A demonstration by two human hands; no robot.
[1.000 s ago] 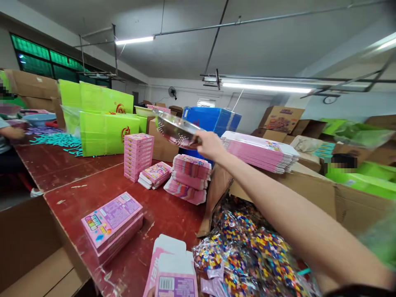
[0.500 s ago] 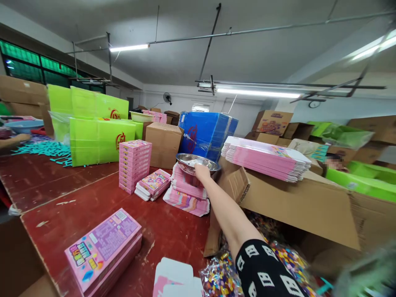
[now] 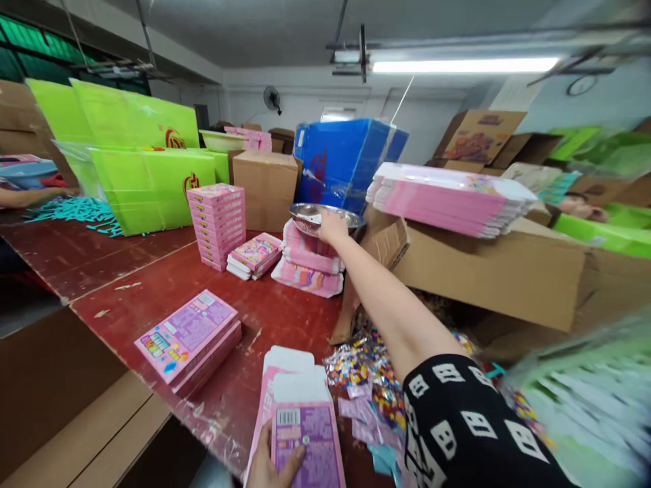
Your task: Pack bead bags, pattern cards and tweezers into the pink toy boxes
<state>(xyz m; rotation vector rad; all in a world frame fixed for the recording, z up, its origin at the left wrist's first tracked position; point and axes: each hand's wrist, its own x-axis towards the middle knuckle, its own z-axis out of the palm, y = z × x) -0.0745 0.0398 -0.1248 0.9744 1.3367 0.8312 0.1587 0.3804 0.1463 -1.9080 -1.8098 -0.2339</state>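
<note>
My left hand (image 3: 277,464), at the bottom edge, grips a pink and purple carton (image 3: 308,440) with its white end flaps standing open. Part of another pink carton shows behind it. My right arm stretches forward, and my right hand (image 3: 333,227) dips into a shiny metal colander (image 3: 300,211). Its fingertips are hidden inside, so what they touch does not show. The colander rests on a pile of flat pink cartons (image 3: 308,278). Left of my left hand lies a short stack of closed pink boxes (image 3: 190,339) on the red table.
A tall stack of pink boxes (image 3: 218,227) and a lower stack (image 3: 257,254) stand on the table (image 3: 127,291). Flat pink cartons (image 3: 447,200) lie on an open cardboard box (image 3: 488,271). Bags of colourful pieces (image 3: 350,359) and small sachets (image 3: 363,410) lie right. Another person's arm (image 3: 30,198) shows far left.
My left hand has come into view at the bottom, holding a carton. My right hand stays at the colander. The view has tilted down.
</note>
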